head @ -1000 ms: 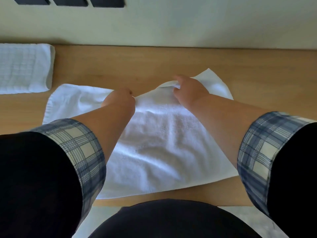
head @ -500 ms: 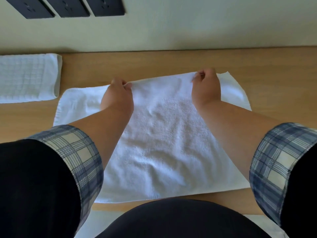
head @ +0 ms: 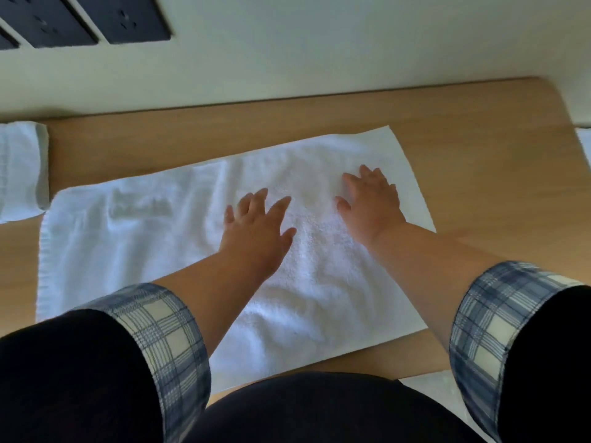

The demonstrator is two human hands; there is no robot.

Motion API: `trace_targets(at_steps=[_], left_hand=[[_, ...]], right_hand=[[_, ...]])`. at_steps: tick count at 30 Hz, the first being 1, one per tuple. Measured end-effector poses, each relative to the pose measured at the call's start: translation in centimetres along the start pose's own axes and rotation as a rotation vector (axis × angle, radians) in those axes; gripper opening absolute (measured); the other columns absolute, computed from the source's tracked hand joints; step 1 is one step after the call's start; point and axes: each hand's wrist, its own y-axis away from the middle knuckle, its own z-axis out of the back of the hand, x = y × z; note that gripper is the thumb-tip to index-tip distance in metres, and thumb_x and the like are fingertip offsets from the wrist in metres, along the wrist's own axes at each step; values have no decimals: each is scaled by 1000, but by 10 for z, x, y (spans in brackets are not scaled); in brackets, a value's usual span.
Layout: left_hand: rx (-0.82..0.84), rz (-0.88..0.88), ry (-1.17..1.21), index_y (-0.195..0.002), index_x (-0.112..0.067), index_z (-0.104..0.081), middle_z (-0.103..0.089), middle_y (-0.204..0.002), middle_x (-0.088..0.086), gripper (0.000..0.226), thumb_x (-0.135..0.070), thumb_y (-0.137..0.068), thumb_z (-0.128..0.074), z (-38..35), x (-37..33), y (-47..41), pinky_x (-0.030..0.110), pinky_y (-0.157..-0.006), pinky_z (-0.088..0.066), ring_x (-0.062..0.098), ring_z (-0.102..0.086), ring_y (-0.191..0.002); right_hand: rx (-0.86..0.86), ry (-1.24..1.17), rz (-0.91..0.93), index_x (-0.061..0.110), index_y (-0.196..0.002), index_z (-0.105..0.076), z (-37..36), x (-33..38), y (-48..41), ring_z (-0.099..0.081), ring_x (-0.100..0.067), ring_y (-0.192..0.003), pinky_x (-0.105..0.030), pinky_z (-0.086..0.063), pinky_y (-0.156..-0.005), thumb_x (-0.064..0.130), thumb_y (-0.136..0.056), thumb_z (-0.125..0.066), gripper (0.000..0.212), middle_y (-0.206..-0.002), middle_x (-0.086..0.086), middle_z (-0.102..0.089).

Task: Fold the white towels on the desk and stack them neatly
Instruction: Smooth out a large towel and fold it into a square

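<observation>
I see left hand (head: 256,228) and right hand (head: 371,203) now flat on white towel (head: 134,251), center of frame. Half second ago both pinched its far edge. Fingers (head: 367,172) now straight, spread wide, holding nothing, resting on right half of towel. Released edge lies down on desk (head: 479,155). Folded towel (head: 19,174) at left edge of frame, just beside spread one.

No legible text, faint woven mark (head: 138,206) on white towel (head: 319,266) too blurred to read
</observation>
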Motion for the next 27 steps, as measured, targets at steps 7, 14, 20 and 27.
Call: trace_targets(at_steps=[7, 14, 20, 27], left_hand=[[164, -84, -84, -152, -42, 14, 28, -160, 6, 80, -77, -89, -22, -26, -61, -30, 66, -115, 2, 32, 25, -147], [177, -105, -151, -150, -44, 19, 33, -159, 3, 84, -77, -88, -27, -25, -123, -70, 64, -115, 4, 29, 28, -146], [125, -75, -183, -152, -38, 16, 25, -161, 6, 82, -68, -94, -33, -18, -159, -78, 62, -115, 1, 32, 18, -149], [130, -385, -170, -154, -41, -2, 2, -165, 4, 72, -62, -95, -38, -29, -214, -38, 48, -119, -9, 29, 1, -151]], right_hand=[[122, 86, -27, 40, -154, 15, 3, -62, 3, 26, -24, -149, -50, 11, -120, 70, -95, -27, 79, -162, 3, 28], [73, 72, -60, 40, -154, 16, 15, -131, -6, 27, -24, -148, -51, 14, -119, 72, -93, -26, 80, -162, 2, 29], [32, -54, 52, 34, -158, 2, 33, -160, -14, 22, -23, -150, -48, 13, -120, 65, -97, -34, 77, -165, 0, 18], [-69, -91, 82, 21, -157, -22, 34, -186, 12, 7, -21, -153, -41, 3, -123, 30, -105, -32, 54, -167, -4, -2]])
